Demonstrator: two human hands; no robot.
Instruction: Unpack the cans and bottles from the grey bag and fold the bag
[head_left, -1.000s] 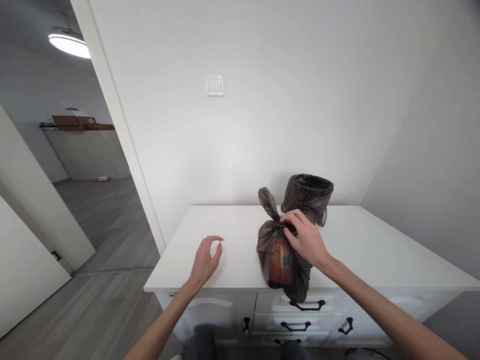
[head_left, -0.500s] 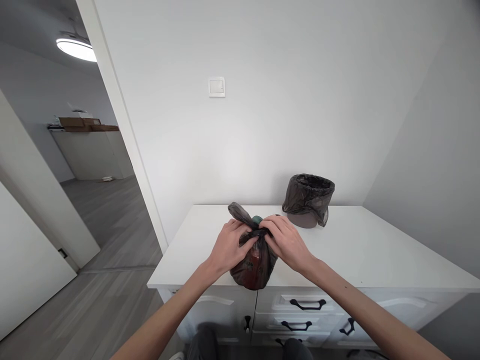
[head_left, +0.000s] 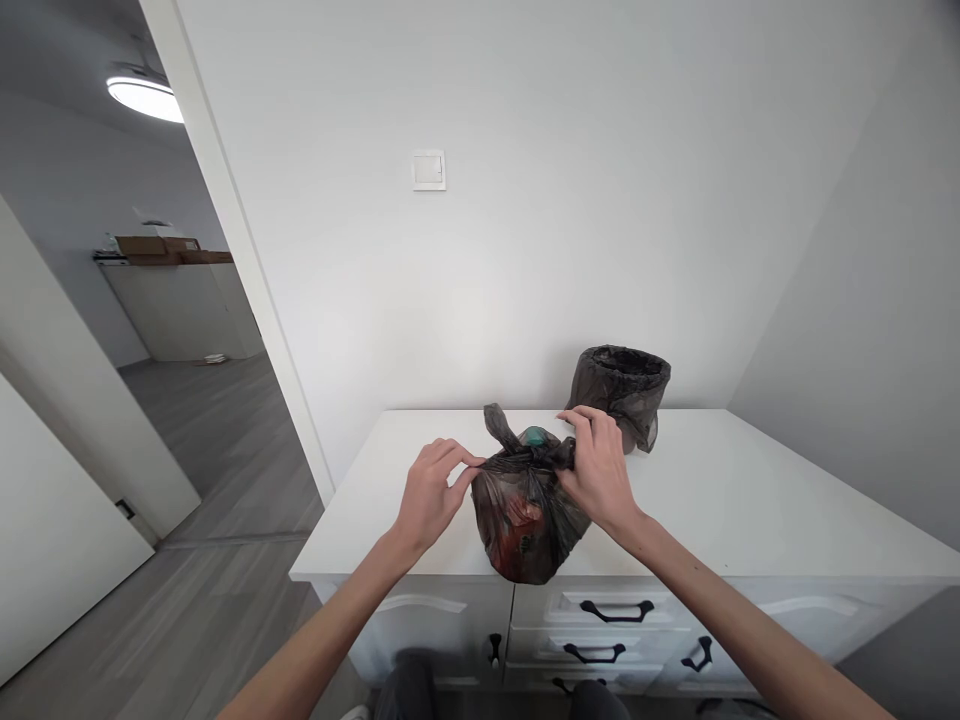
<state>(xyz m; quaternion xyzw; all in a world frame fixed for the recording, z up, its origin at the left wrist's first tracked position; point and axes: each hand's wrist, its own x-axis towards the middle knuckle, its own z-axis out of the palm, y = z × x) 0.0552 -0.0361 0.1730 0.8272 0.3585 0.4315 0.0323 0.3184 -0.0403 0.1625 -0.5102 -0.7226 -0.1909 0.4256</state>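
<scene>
L grip (head_left: 433, 490) & R grip (head_left: 602, 472) pinched tight on blk bag (head_left: 531, 530), twisted top's (head_left: 525, 459) axis L–R, tail (head_left: 498, 425) up-left.

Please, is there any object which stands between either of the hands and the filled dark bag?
Nothing visible does. The left hand pinches one side of the filled bag's gathered top, and the right hand holds the other side. The bag-lined bin stands behind the right hand, out of the way.
</scene>
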